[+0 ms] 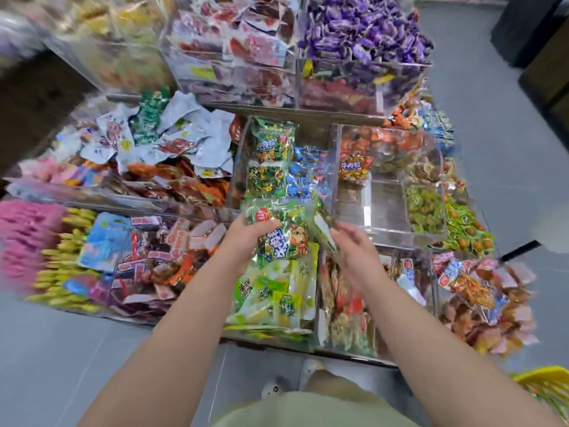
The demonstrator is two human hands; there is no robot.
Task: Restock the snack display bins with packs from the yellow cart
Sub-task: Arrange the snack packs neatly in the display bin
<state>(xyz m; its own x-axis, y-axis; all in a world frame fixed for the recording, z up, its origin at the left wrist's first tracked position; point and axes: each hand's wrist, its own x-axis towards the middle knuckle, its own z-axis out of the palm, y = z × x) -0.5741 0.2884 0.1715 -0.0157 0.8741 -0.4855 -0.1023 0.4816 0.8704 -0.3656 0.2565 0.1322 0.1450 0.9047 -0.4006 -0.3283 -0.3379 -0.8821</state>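
A shiny green foil pack (278,232) bears blue-and-white lettering, a red roundel and a brown cartoon animal, among purple-wrapped sweets (363,29), pink packets (24,238), pale yellow-green packs (277,294), a bright yellow cart (543,377) and grey floor (61,349).

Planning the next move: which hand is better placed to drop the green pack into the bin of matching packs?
Left. The left hand grips the green pack, and the matching packs lie straight ahead; the right hand, blurred, looks open beside it.
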